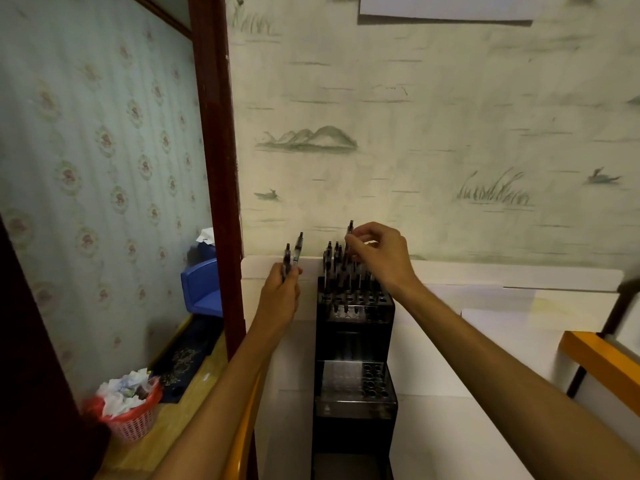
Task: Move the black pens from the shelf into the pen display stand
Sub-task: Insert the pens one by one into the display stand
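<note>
A black tiered pen display stand (355,344) stands on a white shelf (450,358) against the wall. Several black pens (333,263) stand upright in its top tier; the lower tier's holes look empty. My left hand (281,296), just left of the stand, grips two black pens (292,258) that point upward. My right hand (379,258) hovers over the top tier and pinches one black pen (349,237) above the standing pens.
A dark red wooden post (216,168) rises left of the shelf. Behind it are a blue plastic box (202,289) and a red basket (130,415) full of paper scraps on a wooden surface. An orange rail (602,358) lies at the right.
</note>
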`<state>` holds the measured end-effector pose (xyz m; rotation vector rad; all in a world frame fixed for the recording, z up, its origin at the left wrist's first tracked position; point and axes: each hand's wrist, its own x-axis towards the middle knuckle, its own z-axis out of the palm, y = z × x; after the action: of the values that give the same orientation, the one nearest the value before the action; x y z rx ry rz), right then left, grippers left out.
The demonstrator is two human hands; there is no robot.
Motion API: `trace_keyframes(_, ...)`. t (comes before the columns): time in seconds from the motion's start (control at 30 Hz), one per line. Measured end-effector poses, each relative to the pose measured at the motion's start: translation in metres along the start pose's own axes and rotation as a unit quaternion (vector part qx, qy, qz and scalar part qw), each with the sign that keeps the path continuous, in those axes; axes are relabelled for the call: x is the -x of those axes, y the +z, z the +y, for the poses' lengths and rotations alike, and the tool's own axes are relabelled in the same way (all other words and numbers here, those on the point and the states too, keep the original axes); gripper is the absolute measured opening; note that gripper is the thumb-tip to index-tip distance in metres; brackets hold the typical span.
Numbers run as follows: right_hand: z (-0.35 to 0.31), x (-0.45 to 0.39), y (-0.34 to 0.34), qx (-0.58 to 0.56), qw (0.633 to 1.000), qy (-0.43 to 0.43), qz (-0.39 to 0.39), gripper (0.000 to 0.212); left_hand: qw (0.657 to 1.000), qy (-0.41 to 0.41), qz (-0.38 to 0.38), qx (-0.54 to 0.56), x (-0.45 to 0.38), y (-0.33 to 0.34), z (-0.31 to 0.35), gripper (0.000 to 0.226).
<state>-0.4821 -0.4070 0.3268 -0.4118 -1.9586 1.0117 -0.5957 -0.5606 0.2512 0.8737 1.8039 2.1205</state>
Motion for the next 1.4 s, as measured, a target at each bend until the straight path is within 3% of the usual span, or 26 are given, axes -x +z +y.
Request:
trace_keyframes(0.37,0.018,0.009,0.010,0.132,0.987,-0.024,-0.086,0.017,0.999,0.035,-0.005,0.011,0.010,0.000,0.007,0.022)
trace_keyframes(0.6,0.018,0.011,0.008,0.148,0.985,-0.025,-0.089,0.017,0.998,0.054,-0.006,-0.011,0.012,0.007,0.007,0.019)
trace_keyframes(0.73,0.010,0.010,0.002,0.033,0.998,0.009,-0.044,0.011,0.997,0.071,0.002,-0.008,0.012,0.013,0.010,0.013)
trace_keyframes(0.87,-0.003,0.010,-0.003,-0.125,0.986,0.075,-0.085,0.021,0.995,0.101,0.006,-0.002,0.011,0.023,0.014,0.007)
trace_keyframes(1.17,-0.010,0.016,-0.005,-0.296,0.935,0.178,-0.084,0.026,0.981,0.180,0.025,-0.065,0.012,0.036,0.013,0.022)
trace_keyframes(1.3,-0.010,0.009,-0.009,-0.360,0.906,0.223,-0.025,0.022,0.979,0.183,0.016,-0.087,0.011,0.035,0.015,0.015)
trace_keyframes(1.4,-0.006,-0.001,-0.017,-0.350,0.912,0.215,0.014,0.016,0.980,0.166,0.038,-0.105,0.008,0.027,0.013,0.007)
